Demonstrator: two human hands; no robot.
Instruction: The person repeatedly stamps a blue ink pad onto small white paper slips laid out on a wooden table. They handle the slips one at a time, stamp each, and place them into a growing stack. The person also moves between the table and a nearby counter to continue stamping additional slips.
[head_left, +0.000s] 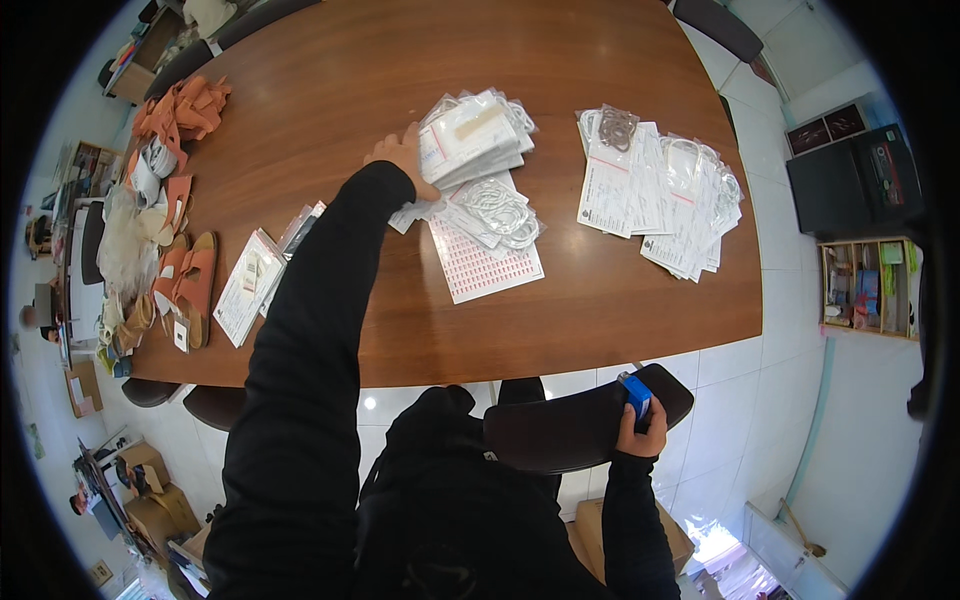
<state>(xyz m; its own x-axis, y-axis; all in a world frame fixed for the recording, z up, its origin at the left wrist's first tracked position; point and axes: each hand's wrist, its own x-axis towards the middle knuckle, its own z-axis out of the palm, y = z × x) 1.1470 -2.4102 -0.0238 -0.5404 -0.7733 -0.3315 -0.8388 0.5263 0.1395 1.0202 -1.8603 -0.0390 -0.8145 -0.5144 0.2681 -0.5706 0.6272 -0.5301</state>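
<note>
My left hand [402, 160] reaches across the wooden table, its fingers closed at the left edge of a thick stack of clear bags [475, 135] with white cards and pale cords inside. Some of its fingers are hidden by the stack. Just nearer lies another bag with a coiled white cord [497, 212], partly covering a white sheet with rows of red print [485, 277]. My right hand [645, 432], low at the right over a dark chair, grips a small blue object [636, 396] with a silvery end.
On the right of the table [560, 340] spreads a pile of bagged cards and cords [665, 190]. At the left lie bagged cards [248, 285], orange sandals [193, 285] and orange strap pieces [185, 108]. A dark chair [555, 430] stands at the near edge.
</note>
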